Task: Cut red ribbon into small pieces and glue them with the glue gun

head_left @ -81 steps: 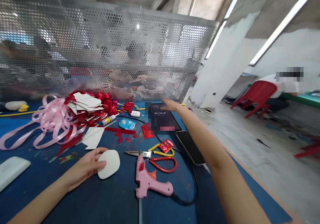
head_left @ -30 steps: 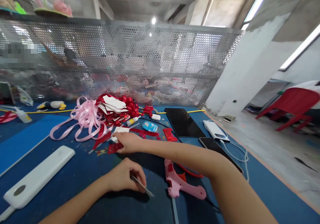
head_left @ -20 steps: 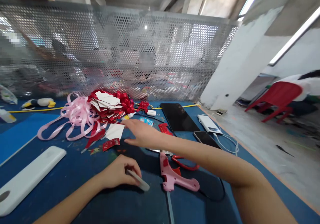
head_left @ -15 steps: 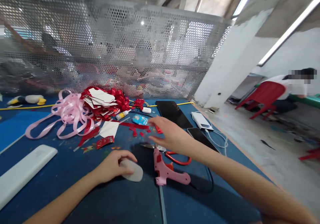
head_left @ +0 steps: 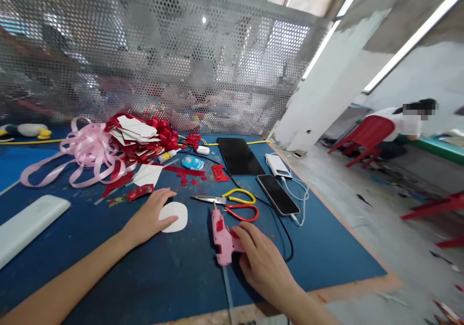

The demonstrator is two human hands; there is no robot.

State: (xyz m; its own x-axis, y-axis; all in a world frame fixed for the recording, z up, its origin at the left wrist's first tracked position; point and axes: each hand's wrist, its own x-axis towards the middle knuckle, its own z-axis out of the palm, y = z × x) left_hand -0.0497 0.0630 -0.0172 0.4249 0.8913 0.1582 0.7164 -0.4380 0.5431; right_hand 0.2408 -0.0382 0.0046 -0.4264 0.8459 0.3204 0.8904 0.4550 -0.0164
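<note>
A pink glue gun (head_left: 225,245), probably light, rigid and safest held by its handle, lies toward the near edge of the bench (head_left: 152,281), the right hand (head_left: 264,263) wrapped around that handle; the left hand (head_left: 149,217) pinches a likely stiff white card (head_left: 178,214).

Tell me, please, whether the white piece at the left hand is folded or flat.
Flat: the white piece shows an even, rounded face without visible creases; the left hand hides part of it.

blue tabletop (head_left: 163,276) | scissors (head_left: 222,200) | phone (head_left: 278,195) | black tablet (head_left: 241,156) | pink ribbon (head_left: 90,145)
</note>
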